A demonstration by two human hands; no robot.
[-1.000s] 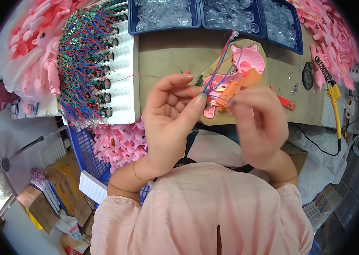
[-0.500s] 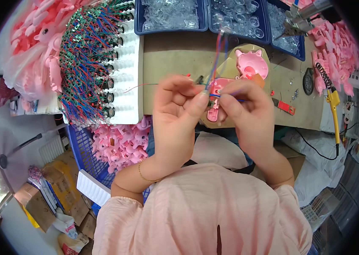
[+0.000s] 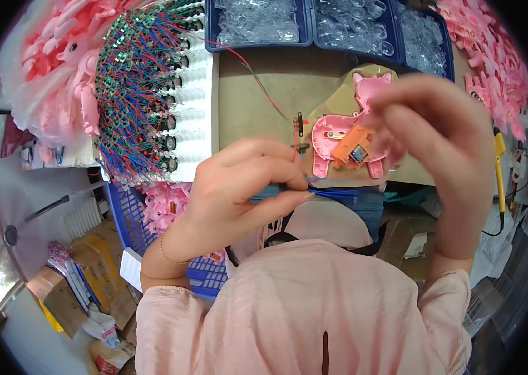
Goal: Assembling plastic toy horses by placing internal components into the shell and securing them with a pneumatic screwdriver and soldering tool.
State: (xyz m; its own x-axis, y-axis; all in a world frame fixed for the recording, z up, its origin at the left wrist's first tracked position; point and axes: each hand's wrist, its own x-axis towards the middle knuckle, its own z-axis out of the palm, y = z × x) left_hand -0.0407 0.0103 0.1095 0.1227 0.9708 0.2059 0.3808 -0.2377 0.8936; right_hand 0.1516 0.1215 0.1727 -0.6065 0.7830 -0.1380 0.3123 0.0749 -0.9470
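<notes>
My left hand (image 3: 248, 178) is closed in a pinch on thin blue wires (image 3: 331, 197) at the table's near edge. Part of the wires is hidden by its fingers. Raised at the right, my right hand (image 3: 435, 134) is blurred by motion, and its fingertips pass in front of the pink toy shell. That open animal-shaped shell (image 3: 325, 132) lies on the table with an orange box-like part (image 3: 348, 145) in its body. Just left of the shell sits a small black switch (image 3: 301, 124) with red and green wires (image 3: 254, 76) running up and left.
A white ridged tray (image 3: 196, 119) at the left carries a heap of wired circuit boards (image 3: 129, 94). Blue bins (image 3: 261, 25) of clear plastic parts line the back. Pink toy parts (image 3: 495, 56) pile up at the far right, near a yellow-handled soldering iron (image 3: 500, 178).
My hands have parted: the left moved down and left, the right went right and up. The orange part in the shell now shows clearly. Red and green wires stretch across the table.
</notes>
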